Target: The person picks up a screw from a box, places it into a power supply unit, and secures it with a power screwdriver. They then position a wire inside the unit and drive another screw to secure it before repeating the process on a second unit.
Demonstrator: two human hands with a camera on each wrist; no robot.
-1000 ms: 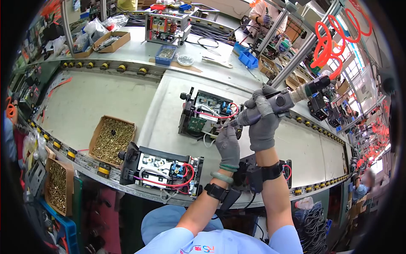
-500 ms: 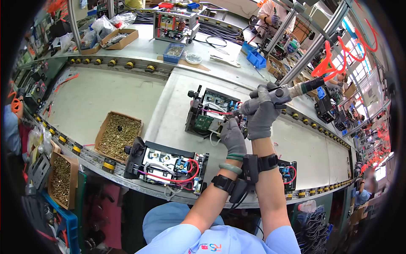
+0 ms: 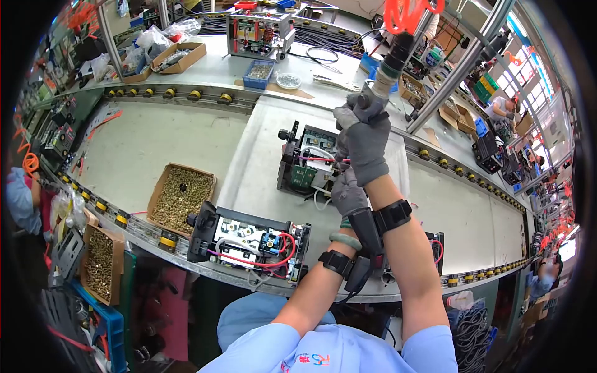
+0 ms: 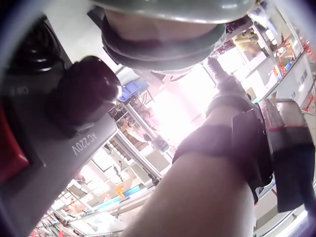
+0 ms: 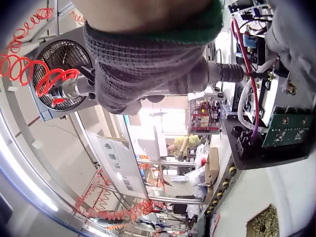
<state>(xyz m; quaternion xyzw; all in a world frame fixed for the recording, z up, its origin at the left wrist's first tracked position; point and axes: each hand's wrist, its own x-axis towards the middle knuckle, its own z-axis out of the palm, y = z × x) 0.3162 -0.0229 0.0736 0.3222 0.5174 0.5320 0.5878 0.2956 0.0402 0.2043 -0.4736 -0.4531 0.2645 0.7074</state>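
My gloved right hand [image 3: 368,143] grips a pneumatic screwdriver [image 3: 373,102], its hose end raised away from me. In the right wrist view the screwdriver's bit [image 5: 264,76] points into an open electrical unit [image 5: 289,126], beside a red wire [image 5: 253,91]. The unit [image 3: 311,177] has white parts and a green circuit board [image 3: 303,176]. At its near right end, the gloved left hand [image 3: 349,191] reaches in close to the bit. Its fingertips are hidden behind the right hand, so I cannot tell whether they pinch anything.
A second open unit [image 3: 255,245] sits at the near edge, and a third [image 3: 437,248] is partly behind my right arm. Boxes of brass-coloured fasteners [image 3: 181,198] stand to the left. A red coiled hose [image 3: 407,15] hangs above; roller rails [image 3: 193,94] border the work surface.
My right hand has swung the screwdriver from a rightward slant to a steeper stance, hose end now toward the far side. The left hand stays by the same unit.
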